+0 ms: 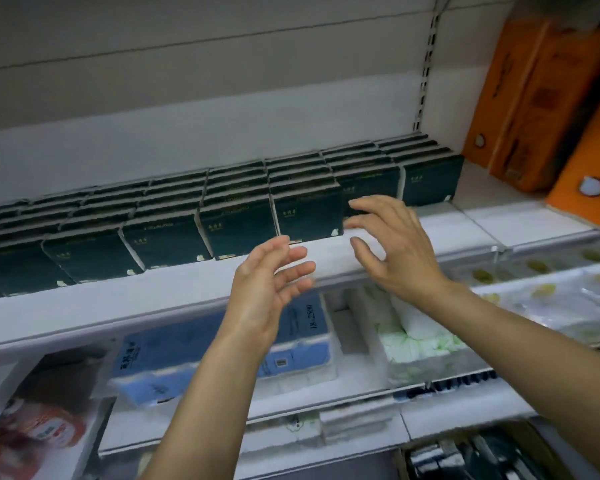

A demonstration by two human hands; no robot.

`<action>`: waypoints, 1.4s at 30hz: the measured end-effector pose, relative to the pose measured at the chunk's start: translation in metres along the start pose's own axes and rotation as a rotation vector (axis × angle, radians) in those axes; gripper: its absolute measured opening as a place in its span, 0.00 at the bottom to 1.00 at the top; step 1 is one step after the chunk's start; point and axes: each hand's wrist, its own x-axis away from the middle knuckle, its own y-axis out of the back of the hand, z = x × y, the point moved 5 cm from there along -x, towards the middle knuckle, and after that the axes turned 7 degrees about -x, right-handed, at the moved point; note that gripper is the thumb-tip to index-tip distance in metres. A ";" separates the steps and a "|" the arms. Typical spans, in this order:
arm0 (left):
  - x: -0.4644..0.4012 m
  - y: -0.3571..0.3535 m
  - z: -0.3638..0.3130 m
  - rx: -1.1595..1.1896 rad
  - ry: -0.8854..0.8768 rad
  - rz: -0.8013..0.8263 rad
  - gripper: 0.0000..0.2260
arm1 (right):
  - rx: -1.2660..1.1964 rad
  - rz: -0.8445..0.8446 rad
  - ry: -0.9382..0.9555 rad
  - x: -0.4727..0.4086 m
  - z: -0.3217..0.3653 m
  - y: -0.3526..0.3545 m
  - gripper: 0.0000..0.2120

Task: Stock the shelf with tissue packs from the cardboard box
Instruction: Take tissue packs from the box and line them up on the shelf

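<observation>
While both hands (329,258) hover empty, tissue packs (239,223) stand just behind.

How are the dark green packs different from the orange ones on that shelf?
The dark green packs are smaller and stand upright in tidy rows; the orange packs are much taller and lean over. The green ones fill most of the shelf; the orange ones stand only at its right end. Both sit on the same shelf.

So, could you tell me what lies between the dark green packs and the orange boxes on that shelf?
Nothing: in the head view, bare white shelf separates the last green pack from the orange boxes.
</observation>
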 end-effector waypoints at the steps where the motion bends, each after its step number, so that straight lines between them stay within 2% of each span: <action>1: 0.005 -0.003 0.006 -0.022 0.010 0.031 0.07 | 0.002 -0.027 -0.020 0.010 0.003 0.004 0.09; 7: 0.040 -0.015 0.071 -0.130 0.204 0.172 0.05 | 0.022 -0.066 -0.140 0.098 0.021 0.021 0.07; 13: 0.074 -0.025 0.157 -0.196 0.449 0.271 0.05 | -0.028 0.006 -0.491 0.217 0.023 0.052 0.10; 18: 0.102 -0.050 0.212 -0.241 0.580 0.355 0.05 | -0.038 0.029 -0.749 0.299 0.014 0.084 0.08; 22: 0.111 -0.074 0.266 -0.317 0.655 0.410 0.08 | -0.047 0.037 -0.998 0.373 -0.014 0.093 0.08; 25: 0.115 -0.087 0.311 -0.389 0.716 0.411 0.08 | -0.128 -0.018 -1.192 0.441 -0.034 0.086 0.08; 29: 0.114 -0.108 0.379 -0.503 0.792 0.388 0.06 | -0.198 -0.047 -1.402 0.531 -0.064 0.073 0.14; 31: 0.113 -0.126 0.420 -0.556 0.819 0.385 0.07 | -0.222 -0.042 -1.487 0.572 -0.081 0.070 0.14; 37: 0.116 -0.202 0.528 -0.565 0.945 0.445 0.07 | -0.231 0.041 -1.678 0.658 -0.127 0.060 0.09; 40: 0.109 -0.225 0.587 -0.600 0.984 0.477 0.07 | -0.291 0.072 -1.730 0.700 -0.149 0.044 0.14; 42: 0.100 -0.223 0.626 -0.652 1.007 0.450 0.06 | -0.326 0.136 -1.744 0.721 -0.160 0.027 0.11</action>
